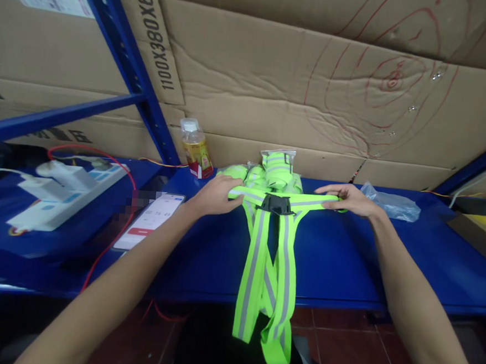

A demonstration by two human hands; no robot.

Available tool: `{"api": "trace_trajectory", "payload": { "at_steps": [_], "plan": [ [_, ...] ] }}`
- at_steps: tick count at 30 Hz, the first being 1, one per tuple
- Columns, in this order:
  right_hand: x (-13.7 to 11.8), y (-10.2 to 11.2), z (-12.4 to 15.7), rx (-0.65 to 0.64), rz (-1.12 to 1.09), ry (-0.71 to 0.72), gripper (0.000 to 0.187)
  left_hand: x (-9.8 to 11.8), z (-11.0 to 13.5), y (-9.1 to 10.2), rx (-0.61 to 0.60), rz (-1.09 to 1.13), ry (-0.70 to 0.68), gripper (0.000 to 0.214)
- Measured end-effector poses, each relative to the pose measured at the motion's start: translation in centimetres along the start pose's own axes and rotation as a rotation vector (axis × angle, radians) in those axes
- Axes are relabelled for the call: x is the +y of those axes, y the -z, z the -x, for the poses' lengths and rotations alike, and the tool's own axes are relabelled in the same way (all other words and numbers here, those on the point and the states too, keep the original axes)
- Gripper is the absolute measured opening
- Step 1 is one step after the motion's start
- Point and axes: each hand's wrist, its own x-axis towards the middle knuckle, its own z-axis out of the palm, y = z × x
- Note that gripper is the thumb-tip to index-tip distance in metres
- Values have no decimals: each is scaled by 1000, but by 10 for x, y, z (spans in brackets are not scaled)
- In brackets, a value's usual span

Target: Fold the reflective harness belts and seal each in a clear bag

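Note:
A neon-yellow reflective vest [250, 274] made of straps with grey stripes is stretched between my hands. My left hand [217, 194] grips one side of its waist strap, fingers wrapped round the band. On the other side, my right hand [347, 200] pinches the strap's far end. A black buckle piece [277, 204] sits midway along the band. From it the shoulder straps hang in loops past the shelf's front edge. Behind the vest, several folded neon-yellow vests in clear bags [276, 170] lie against the cardboard.
A drink bottle [197, 151] stands at the back left. A phone [151, 222] lies beside my left forearm, near a white power strip [69, 195] and a red cable [134, 196]. A crumpled plastic bag [393, 205] and a cardboard box [478, 237] are on the right of the blue shelf [337, 266].

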Motion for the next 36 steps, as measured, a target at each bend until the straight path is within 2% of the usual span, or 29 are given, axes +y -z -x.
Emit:
{"api": "trace_trajectory", "payload": {
  "at_steps": [2, 6, 8, 10, 13, 17, 20, 23, 25, 28, 33, 36],
  "plan": [
    [0, 0, -1, 148, 14, 33, 81, -1, 0, -3, 100, 31, 90, 38],
    [5, -1, -4, 446, 95, 13, 75, 2, -1, -5, 223, 40, 277, 44],
    [8, -2, -7, 552, 84, -13, 68, 5, -2, -3, 277, 64, 371, 50],
    [10, -4, -9, 605, 4, -3, 60, 7, -4, 0, 351, 137, 428, 54],
    [8, -12, -14, 632, -219, 39, 54, 8, -7, 1, 452, 414, 407, 54],
    [-4, -28, -20, 690, -525, 72, 50, 5, -13, -4, 411, 1049, 386, 59],
    [-15, -39, -20, 694, -706, 141, 43, 3, -17, -9, 470, 1353, 498, 69],
    [-25, -49, -18, 652, -789, 202, 34, 3, -21, -13, 638, 1468, 611, 77],
    [-30, -56, -16, 601, -793, 208, 33, 4, -22, -14, 699, 1520, 629, 77],
    [-36, -67, -13, 507, -798, 193, 32, 8, -22, -13, 669, 1588, 624, 78],
    [-43, -88, -8, 359, -797, 168, 29, 24, -19, -10, 592, 1590, 624, 99],
    [-44, -98, -7, 282, -794, 160, 37, 35, -17, -14, 543, 1600, 602, 90]
  ]
}}
